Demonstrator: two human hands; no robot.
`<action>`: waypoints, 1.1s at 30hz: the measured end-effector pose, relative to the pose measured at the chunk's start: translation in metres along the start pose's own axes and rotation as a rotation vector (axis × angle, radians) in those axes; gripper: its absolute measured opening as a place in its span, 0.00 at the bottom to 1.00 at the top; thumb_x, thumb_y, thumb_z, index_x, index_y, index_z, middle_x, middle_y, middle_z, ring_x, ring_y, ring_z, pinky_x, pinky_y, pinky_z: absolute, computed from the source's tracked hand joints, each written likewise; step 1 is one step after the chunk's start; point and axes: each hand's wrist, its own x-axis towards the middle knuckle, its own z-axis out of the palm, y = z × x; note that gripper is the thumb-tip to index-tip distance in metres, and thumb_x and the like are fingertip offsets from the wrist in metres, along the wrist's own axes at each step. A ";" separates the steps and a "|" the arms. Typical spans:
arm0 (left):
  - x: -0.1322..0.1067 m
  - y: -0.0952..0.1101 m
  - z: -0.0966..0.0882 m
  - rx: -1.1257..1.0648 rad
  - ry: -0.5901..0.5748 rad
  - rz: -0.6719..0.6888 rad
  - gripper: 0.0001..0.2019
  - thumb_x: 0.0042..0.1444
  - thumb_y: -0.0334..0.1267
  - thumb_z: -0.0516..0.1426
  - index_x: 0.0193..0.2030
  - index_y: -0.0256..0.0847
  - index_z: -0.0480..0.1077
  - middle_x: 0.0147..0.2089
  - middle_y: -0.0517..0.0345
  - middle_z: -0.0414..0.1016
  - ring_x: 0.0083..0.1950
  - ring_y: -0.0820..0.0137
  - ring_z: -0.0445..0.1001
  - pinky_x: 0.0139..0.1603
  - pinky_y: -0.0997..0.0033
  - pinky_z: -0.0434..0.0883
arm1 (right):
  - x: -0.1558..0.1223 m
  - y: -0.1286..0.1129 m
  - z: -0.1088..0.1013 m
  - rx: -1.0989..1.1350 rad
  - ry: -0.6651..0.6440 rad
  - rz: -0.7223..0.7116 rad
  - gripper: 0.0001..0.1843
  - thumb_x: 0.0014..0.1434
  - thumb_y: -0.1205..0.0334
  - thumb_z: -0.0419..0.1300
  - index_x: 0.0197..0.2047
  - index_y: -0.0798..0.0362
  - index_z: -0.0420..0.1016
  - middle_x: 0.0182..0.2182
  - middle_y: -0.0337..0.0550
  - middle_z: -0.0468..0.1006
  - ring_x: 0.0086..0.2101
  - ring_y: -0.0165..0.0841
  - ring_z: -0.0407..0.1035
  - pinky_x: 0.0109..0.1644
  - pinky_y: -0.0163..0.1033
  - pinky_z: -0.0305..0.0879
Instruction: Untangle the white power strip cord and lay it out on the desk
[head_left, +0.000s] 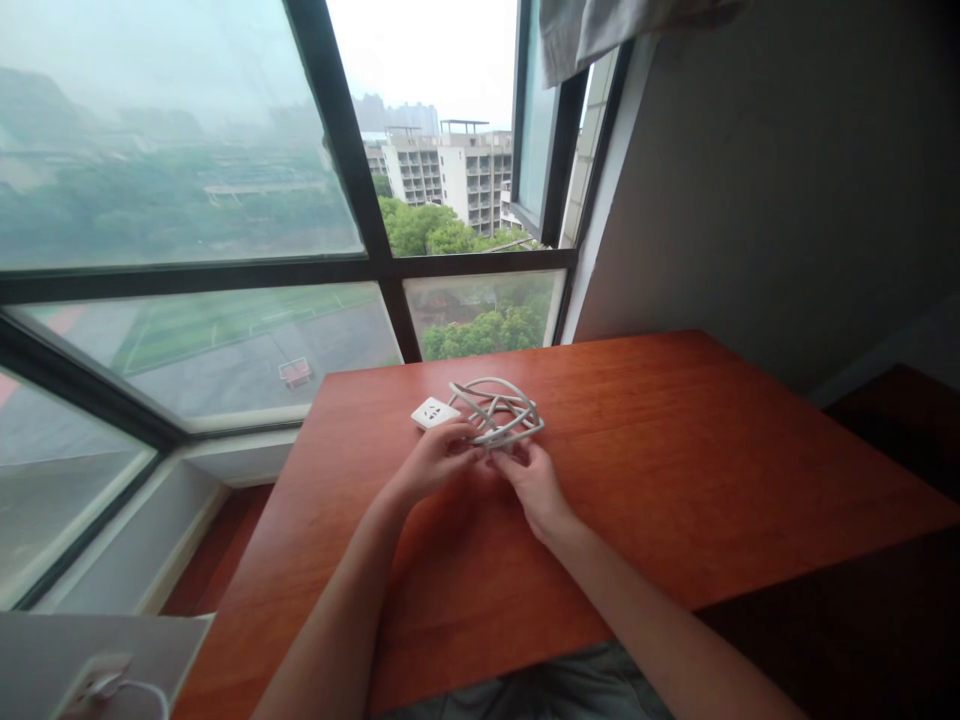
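A white power strip [434, 412] with its socket face up lies near the far edge of the table, partly covered by my left hand. Its pale cable [499, 408] is gathered in loose loops beside it. My left hand [442, 458] is closed at the near side of the loops, thumb and fingers pinching the cord close to the strip. From the right, my right hand [531, 482] pinches the near part of the cable, its fingertips almost meeting the left ones. What exactly sits between the fingertips is partly hidden.
The reddish-brown wooden table [637, 450] stands against a window with dark frames [386, 268]. One pane [551, 130] at the right is swung open, under a curtain [600, 35]. A wall outlet with a plugged-in white cord [139, 688] is at the lower left.
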 end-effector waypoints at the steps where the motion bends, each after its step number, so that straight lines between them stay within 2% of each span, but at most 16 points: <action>1: 0.000 0.003 0.001 -0.056 -0.003 -0.028 0.13 0.57 0.45 0.59 0.37 0.35 0.75 0.35 0.53 0.72 0.37 0.68 0.69 0.38 0.72 0.67 | 0.000 0.001 0.001 -0.028 0.012 -0.022 0.23 0.46 0.57 0.70 0.46 0.54 0.74 0.42 0.45 0.80 0.42 0.38 0.74 0.50 0.44 0.70; 3: 0.001 0.011 0.003 -0.190 0.031 -0.083 0.15 0.58 0.47 0.57 0.41 0.35 0.74 0.38 0.52 0.74 0.40 0.67 0.71 0.40 0.71 0.68 | -0.002 0.000 0.000 -0.070 0.012 -0.040 0.25 0.47 0.58 0.70 0.48 0.53 0.73 0.43 0.45 0.80 0.44 0.39 0.74 0.52 0.44 0.69; 5: 0.003 0.016 0.008 -0.306 0.113 -0.147 0.16 0.58 0.48 0.57 0.44 0.36 0.73 0.40 0.51 0.75 0.41 0.65 0.72 0.41 0.70 0.70 | -0.007 -0.003 -0.003 -0.082 -0.028 -0.037 0.26 0.47 0.59 0.69 0.50 0.52 0.73 0.45 0.45 0.80 0.46 0.40 0.73 0.53 0.44 0.68; 8: 0.007 0.018 0.017 -0.392 0.258 -0.260 0.19 0.54 0.50 0.60 0.45 0.37 0.74 0.37 0.52 0.77 0.38 0.66 0.74 0.36 0.71 0.70 | -0.012 -0.010 -0.006 -0.025 -0.065 0.038 0.24 0.50 0.56 0.67 0.51 0.50 0.73 0.48 0.44 0.78 0.48 0.39 0.72 0.50 0.42 0.71; 10: 0.008 0.016 0.024 -0.422 0.328 -0.309 0.19 0.50 0.49 0.63 0.42 0.36 0.75 0.34 0.53 0.77 0.36 0.66 0.74 0.34 0.72 0.70 | -0.011 -0.014 -0.007 0.051 -0.023 0.114 0.22 0.51 0.51 0.65 0.48 0.50 0.74 0.46 0.43 0.79 0.45 0.38 0.73 0.46 0.41 0.72; 13: 0.009 0.010 0.032 -0.421 0.321 -0.304 0.18 0.48 0.48 0.65 0.39 0.34 0.77 0.32 0.53 0.77 0.35 0.66 0.74 0.34 0.71 0.69 | -0.003 -0.016 -0.004 0.113 0.085 0.207 0.21 0.52 0.47 0.64 0.44 0.50 0.74 0.41 0.43 0.80 0.41 0.36 0.75 0.41 0.39 0.73; 16: 0.008 0.005 0.034 -0.328 0.265 -0.263 0.16 0.47 0.46 0.65 0.37 0.34 0.78 0.30 0.54 0.77 0.34 0.66 0.73 0.33 0.72 0.68 | 0.003 -0.016 0.000 0.053 0.140 0.257 0.17 0.53 0.51 0.64 0.43 0.49 0.74 0.39 0.41 0.81 0.40 0.34 0.75 0.37 0.35 0.73; 19: 0.007 0.002 0.031 -0.235 0.262 -0.235 0.16 0.46 0.45 0.66 0.36 0.34 0.79 0.30 0.53 0.77 0.32 0.67 0.73 0.32 0.72 0.68 | 0.004 -0.015 0.000 0.057 0.168 0.257 0.13 0.52 0.58 0.64 0.41 0.50 0.72 0.36 0.40 0.81 0.38 0.33 0.76 0.36 0.34 0.73; 23: 0.005 0.011 0.025 -0.228 0.336 -0.217 0.15 0.47 0.46 0.65 0.36 0.35 0.77 0.31 0.55 0.77 0.31 0.68 0.72 0.32 0.73 0.67 | 0.003 -0.013 -0.009 0.159 0.130 0.275 0.16 0.48 0.62 0.67 0.40 0.52 0.68 0.34 0.42 0.81 0.34 0.33 0.77 0.37 0.36 0.74; 25: 0.005 0.017 0.023 -0.329 0.409 -0.234 0.16 0.47 0.47 0.65 0.38 0.36 0.76 0.31 0.55 0.76 0.31 0.69 0.73 0.30 0.74 0.68 | 0.003 -0.011 -0.015 0.161 0.128 0.281 0.18 0.46 0.64 0.68 0.40 0.52 0.67 0.32 0.41 0.81 0.32 0.34 0.77 0.36 0.36 0.74; 29: 0.006 0.027 0.013 -0.712 0.566 -0.264 0.15 0.49 0.45 0.63 0.40 0.38 0.70 0.34 0.57 0.75 0.35 0.70 0.74 0.35 0.73 0.71 | 0.004 -0.008 -0.020 0.164 0.150 0.282 0.21 0.45 0.65 0.70 0.39 0.51 0.65 0.30 0.40 0.81 0.33 0.33 0.78 0.34 0.34 0.73; 31: 0.006 0.028 0.004 -0.860 0.600 -0.275 0.12 0.53 0.45 0.60 0.38 0.39 0.68 0.32 0.59 0.72 0.35 0.71 0.74 0.36 0.72 0.72 | 0.005 -0.008 -0.021 0.167 0.136 0.302 0.19 0.46 0.64 0.70 0.39 0.51 0.65 0.31 0.41 0.81 0.35 0.33 0.78 0.35 0.34 0.74; 33: 0.004 0.030 -0.007 -0.933 0.583 -0.285 0.09 0.55 0.43 0.57 0.36 0.39 0.66 0.29 0.61 0.67 0.31 0.74 0.72 0.33 0.75 0.71 | 0.005 -0.011 -0.022 0.162 0.109 0.328 0.17 0.48 0.63 0.70 0.37 0.52 0.66 0.32 0.42 0.81 0.35 0.33 0.78 0.37 0.34 0.74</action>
